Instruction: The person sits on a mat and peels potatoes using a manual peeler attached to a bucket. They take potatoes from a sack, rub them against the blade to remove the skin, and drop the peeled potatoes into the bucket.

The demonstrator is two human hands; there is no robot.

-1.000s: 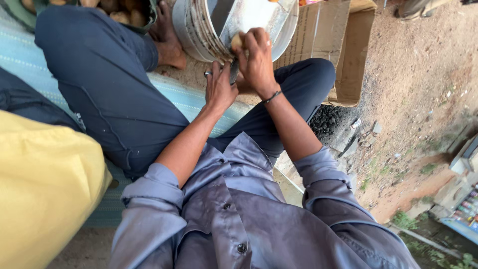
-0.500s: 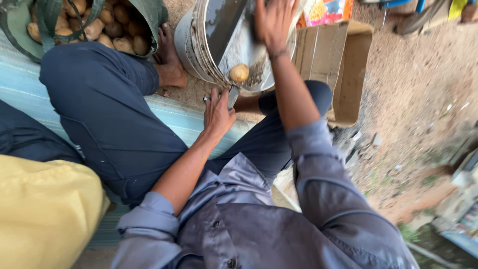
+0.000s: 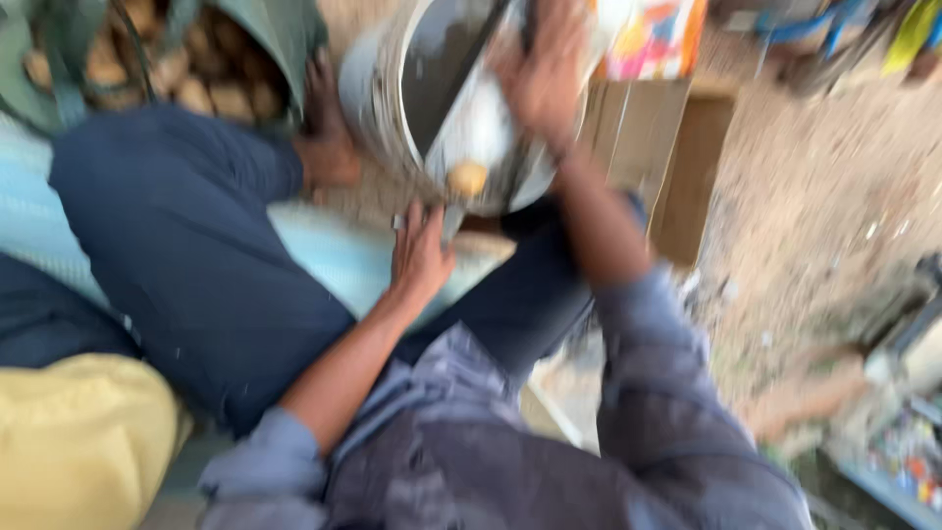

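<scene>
Two hands work over a metal bucket [image 3: 392, 88] that stands between the person's knees on sandy ground. Half a second ago the right hand [image 3: 540, 69] had just lifted clear of the left; now it is stretched further forward, over the bucket's far rim, fingers curled, though motion blur hides whether it grips anything, so I cannot tell. The left hand [image 3: 420, 257] has stayed low in front of the near rim, fingers closed round a small knife [image 3: 451, 221] whose blade points up toward a round yellowish potato [image 3: 467, 179] sitting at the bucket's near edge. A second ago both hands were joined on that potato; they are now well apart, which suggests the peeled one has been dropped. A green sack [image 3: 285, 39] of unpeeled potatoes [image 3: 211, 83] lies open at upper left, beside a bare foot [image 3: 329, 147]. A cardboard box [image 3: 677, 147] stands behind the bucket.
</scene>
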